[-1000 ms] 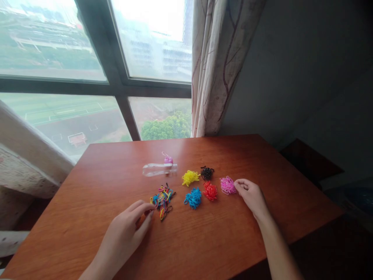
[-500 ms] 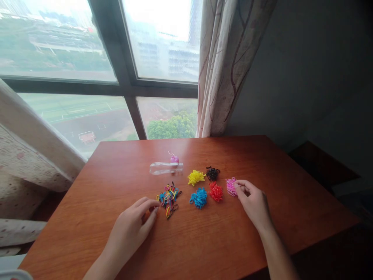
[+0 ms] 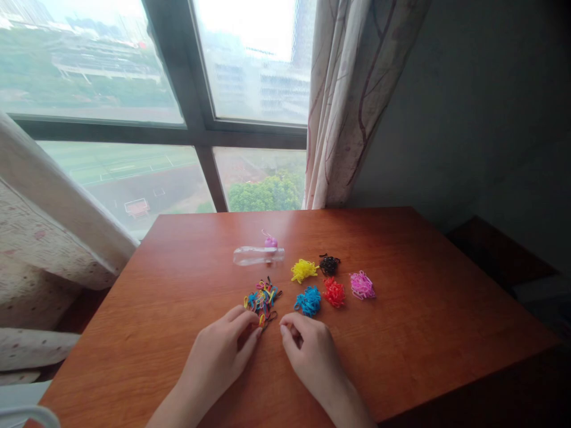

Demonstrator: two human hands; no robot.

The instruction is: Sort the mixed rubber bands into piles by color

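Note:
Small rubber bands in mixed colours lie in a loose pile (image 3: 263,297) left of the table's middle. At the near edge of this pile is my left hand (image 3: 218,351), its thumb and index finger closed around a yellow and red rubber band (image 3: 262,321). My right hand (image 3: 314,351) is just to the right, fingers curled and fingertips together; whether anything small is between them I cannot make out. Sorted by colour, further bands form a blue pile (image 3: 308,301), a red pile (image 3: 334,292), a yellow pile (image 3: 304,270), a black pile (image 3: 329,265) and a pink pile (image 3: 362,285).
A clear plastic pouch (image 3: 254,256) lies behind the mixed pile, with a small pink object with a loop (image 3: 270,242) against it. The wooden table (image 3: 156,285) reaches back to the window (image 3: 200,137), with curtains (image 3: 343,101) on both sides.
My right hand has left the pink pile and moved left, close to my left hand. My left hand has shifted slightly right onto the yellow and red band. The view has moved slightly.

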